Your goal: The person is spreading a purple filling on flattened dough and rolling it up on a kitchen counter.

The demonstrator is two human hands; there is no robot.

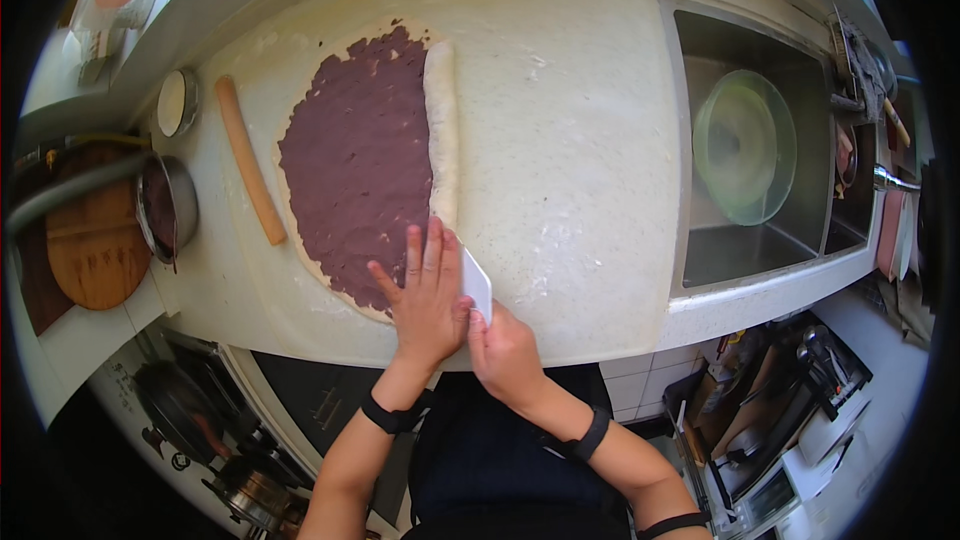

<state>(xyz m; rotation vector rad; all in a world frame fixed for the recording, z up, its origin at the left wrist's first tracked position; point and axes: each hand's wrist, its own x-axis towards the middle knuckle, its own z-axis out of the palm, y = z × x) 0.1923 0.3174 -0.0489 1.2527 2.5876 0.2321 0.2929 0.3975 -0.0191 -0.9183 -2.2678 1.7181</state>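
A flat sheet of dough (285, 199) lies on the counter, spread with a dark purple-brown paste (356, 150). Its right edge is folded over into a pale, floury dough roll (442, 120). My left hand (427, 300) rests flat over the near end of that roll and the paste, fingers spread and pointing away from me. In my right hand (506, 349) is a white dough scraper (476, 285), tilted up along the right side of the roll's near end. Part of the scraper and the roll's near end are hidden by my hands.
Left of the dough lies a wooden rolling pin (251, 161). Beyond it are a small round container (176, 103) and a metal bowl (169, 202) with dark paste. A sink (750, 259) on the right holds a translucent green basin (745, 148). The counter's front edge (600, 357) runs before my body.
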